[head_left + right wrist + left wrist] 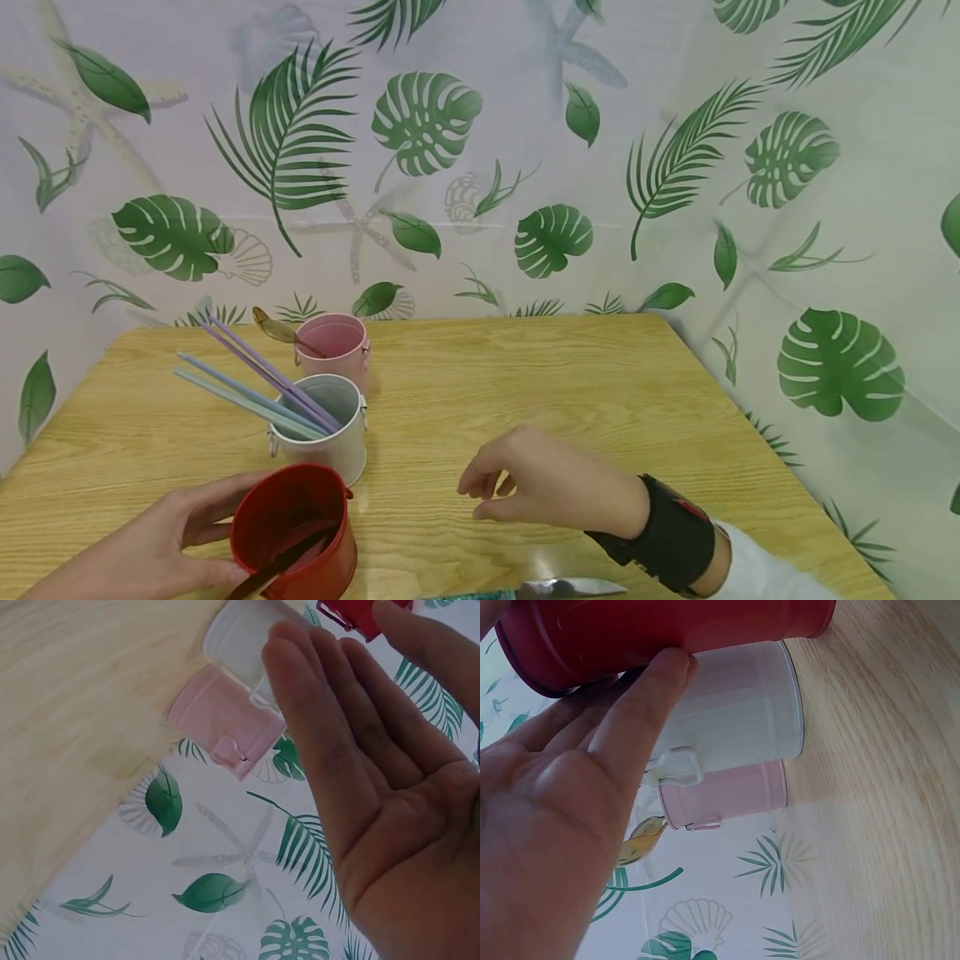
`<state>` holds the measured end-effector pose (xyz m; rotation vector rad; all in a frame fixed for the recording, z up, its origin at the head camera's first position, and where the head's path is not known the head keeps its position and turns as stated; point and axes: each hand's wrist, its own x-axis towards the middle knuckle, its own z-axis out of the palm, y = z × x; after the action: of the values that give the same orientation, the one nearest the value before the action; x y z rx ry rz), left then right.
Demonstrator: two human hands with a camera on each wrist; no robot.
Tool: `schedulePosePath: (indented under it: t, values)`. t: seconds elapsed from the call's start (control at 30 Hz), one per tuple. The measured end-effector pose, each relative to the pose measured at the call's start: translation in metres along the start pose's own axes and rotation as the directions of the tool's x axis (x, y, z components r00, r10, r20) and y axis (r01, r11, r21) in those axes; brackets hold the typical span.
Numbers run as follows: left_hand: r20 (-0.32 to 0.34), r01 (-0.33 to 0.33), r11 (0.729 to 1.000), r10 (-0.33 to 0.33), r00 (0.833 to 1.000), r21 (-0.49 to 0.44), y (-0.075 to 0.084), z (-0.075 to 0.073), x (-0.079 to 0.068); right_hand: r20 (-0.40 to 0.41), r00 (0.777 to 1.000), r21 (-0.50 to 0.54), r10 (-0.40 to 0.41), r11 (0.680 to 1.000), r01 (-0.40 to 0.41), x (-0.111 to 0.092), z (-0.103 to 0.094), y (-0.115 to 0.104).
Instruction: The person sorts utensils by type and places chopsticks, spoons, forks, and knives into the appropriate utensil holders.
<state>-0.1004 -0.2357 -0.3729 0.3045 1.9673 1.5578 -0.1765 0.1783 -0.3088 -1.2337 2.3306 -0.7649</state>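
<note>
My left hand [150,533] grips the small red bucket [341,550] from its left side, fingers at the back and thumb at the front. A brown stick-like handle [300,550] leans inside that bucket; its other end is out of frame. In the left wrist view, fingers lie against the red bucket's wall [667,630]. Right behind it stands a white bucket [341,446] with purple, blue and pale green straw-like sticks [258,375]. My right hand [532,483] hovers over the table, fingers loosely bent, holding nothing.
Farthest back is a pink bucket [348,367] with an amber spoon [273,327] in it. A knife [570,587] with a teal-patterned handle lies at the near edge of the view. Leaf-printed cloth [480,183] hangs behind the wooden table [562,375].
</note>
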Motion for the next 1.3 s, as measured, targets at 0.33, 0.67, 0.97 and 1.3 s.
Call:
schedulePosePath:
  t: [0.33, 0.67, 0.97, 1.3]
  values:
    - [0.000, -0.013, 1.000, 0.013, 1.000, 0.002, -0.001, 0.000, 0.000, 0.114, 0.992, 0.035, 0.057, 0.998, -0.061, -0.001, 0.034, 0.014]
    - [-0.009, 0.017, 1.000, -0.017, 1.000, 0.007, -0.001, 0.000, 0.000, 0.201, 0.980, 0.018, -0.008, 1.000, 0.004, -0.006, 0.058, 0.022]
    - [-0.002, 0.021, 0.999, -0.021, 1.000, -0.024, 0.001, 0.000, 0.001, 0.209, 0.977, 0.009, -0.044, 0.999, 0.044, -0.009, 0.062, 0.021]
    - [0.004, -0.004, 1.000, 0.004, 1.000, -0.004, 0.001, 0.000, 0.000, 0.218, 0.974, -0.027, -0.059, 0.997, 0.067, -0.009, 0.066, 0.018]
